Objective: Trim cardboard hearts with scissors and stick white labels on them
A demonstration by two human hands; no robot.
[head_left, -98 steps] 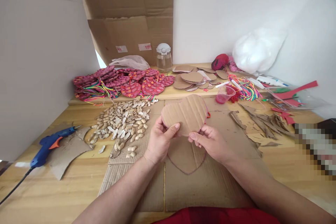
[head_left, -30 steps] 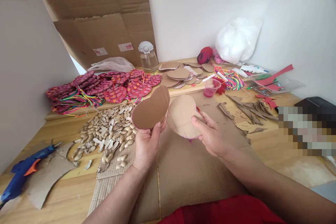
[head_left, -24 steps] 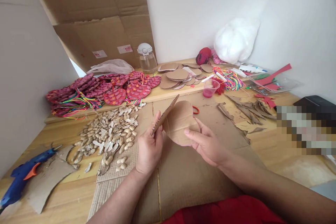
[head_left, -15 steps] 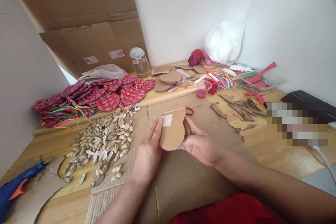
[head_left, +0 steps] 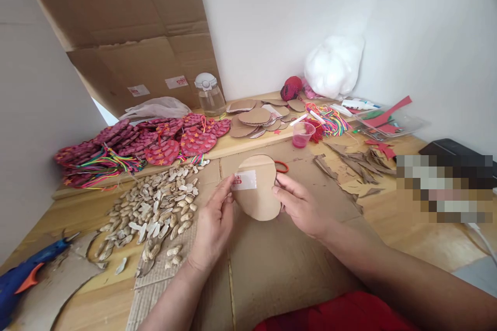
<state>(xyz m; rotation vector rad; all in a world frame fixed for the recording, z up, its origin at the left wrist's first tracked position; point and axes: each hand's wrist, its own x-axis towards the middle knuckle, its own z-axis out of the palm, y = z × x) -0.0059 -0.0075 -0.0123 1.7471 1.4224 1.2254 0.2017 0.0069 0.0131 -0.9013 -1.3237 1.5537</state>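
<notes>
Both of my hands hold stacked brown cardboard heart cut-outs just above a cardboard mat. A white label with red print shows on the top piece. My left hand pinches the stack's left edge near the label. On the right edge my right hand grips with its fingers closed. A red loop sticks out behind the stack at its upper right.
Peanut shells lie left of my hands. A blue glue gun rests at the far left. Decorated pink hearts, plain cardboard hearts, a pink cup, coloured cords, a jar and cardboard scraps line the back.
The two cardboard hearts, held apart a second ago, are now pressed together in one stack. The labelled side now faces up. The view has shifted slightly.
</notes>
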